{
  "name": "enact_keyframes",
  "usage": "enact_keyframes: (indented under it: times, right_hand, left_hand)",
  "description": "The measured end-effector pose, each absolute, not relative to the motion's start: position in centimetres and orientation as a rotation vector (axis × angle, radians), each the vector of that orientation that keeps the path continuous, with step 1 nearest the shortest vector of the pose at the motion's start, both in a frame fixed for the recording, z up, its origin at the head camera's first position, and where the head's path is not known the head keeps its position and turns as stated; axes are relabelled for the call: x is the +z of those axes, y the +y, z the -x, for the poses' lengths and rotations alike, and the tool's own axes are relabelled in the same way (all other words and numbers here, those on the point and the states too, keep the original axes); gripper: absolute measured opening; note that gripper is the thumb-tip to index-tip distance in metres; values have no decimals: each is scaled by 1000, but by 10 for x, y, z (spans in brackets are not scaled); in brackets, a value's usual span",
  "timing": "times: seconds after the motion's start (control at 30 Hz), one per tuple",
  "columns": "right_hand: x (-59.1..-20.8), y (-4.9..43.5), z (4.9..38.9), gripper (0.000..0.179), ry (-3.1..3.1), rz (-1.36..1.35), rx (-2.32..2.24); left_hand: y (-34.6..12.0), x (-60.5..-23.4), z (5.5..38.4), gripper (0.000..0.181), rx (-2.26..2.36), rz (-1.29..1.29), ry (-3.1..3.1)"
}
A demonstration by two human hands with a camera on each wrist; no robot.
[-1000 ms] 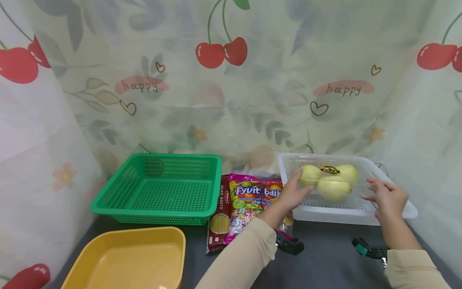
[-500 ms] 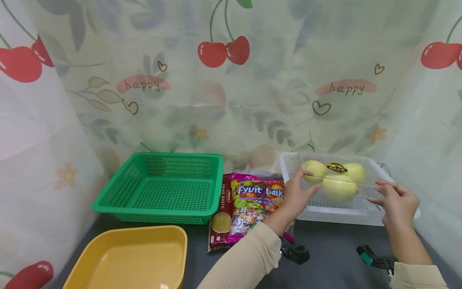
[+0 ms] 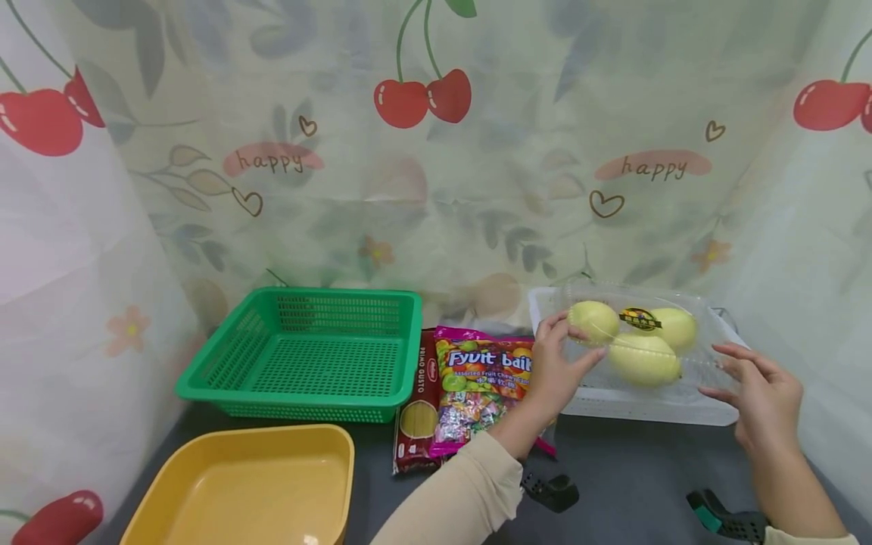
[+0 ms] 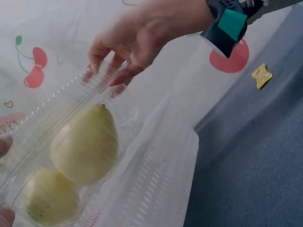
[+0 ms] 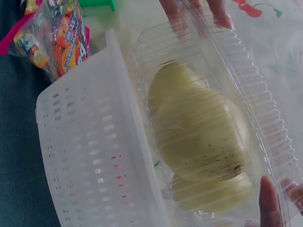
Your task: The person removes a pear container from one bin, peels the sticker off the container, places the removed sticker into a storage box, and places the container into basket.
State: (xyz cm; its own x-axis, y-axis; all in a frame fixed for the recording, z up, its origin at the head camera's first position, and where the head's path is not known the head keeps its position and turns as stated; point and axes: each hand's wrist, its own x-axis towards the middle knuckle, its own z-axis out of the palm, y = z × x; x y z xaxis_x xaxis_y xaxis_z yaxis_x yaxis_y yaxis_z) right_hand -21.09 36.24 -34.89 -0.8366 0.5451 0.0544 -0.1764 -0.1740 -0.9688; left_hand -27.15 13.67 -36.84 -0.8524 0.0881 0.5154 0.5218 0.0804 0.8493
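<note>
Both hands hold a clear plastic clamshell box [image 5: 255, 137] by its opposite ends, over the white basket [image 3: 654, 409]. Inside lie three pale yellow-green fruits [image 3: 643, 359], seen through the plastic; their exact kind is unclear. A black and yellow label [image 3: 640, 318] is stuck on the lid. My left hand [image 3: 555, 371] pinches the left end between thumb and fingers. At the right end, my right hand [image 3: 766, 393] grips the rim, its thumb and fingers on either side in the left wrist view. The box hides much of the basket's inside.
Left of the basket lie a fruit chew candy bag [image 3: 477, 378] and a dark red pasta pack [image 3: 417, 416]. A green basket [image 3: 300, 409] stands farther left, with a yellow tub [image 3: 238, 439] in front. A small yellow wrapped piece [image 4: 262, 76] lies on the dark table.
The clamshell box has risen from the white basket and shifted slightly right, with both hands moving along. More of the fruits and label shows now.
</note>
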Motion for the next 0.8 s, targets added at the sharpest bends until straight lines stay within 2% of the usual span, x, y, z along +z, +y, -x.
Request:
enact_keyframes:
  times: [0.3,0.5,0.63,0.8]
  right_hand:
    - [-342,346,192,18,-1348,308,2143]
    - [-342,335,179,16,-1312,245,2128]
    - [-347,329,172,22,-1314,165,2154]
    - [-356,329,164,38,-1361,26,2246]
  left_hand:
    - [133,-357,253,15,-1972,523,-1792]
    - [127,-347,241,34,-2109,379,-1682]
    - [122,-346,237,39,-2122,307,-1640]
    - [114,-348,229,52,-2175,465,-1604]
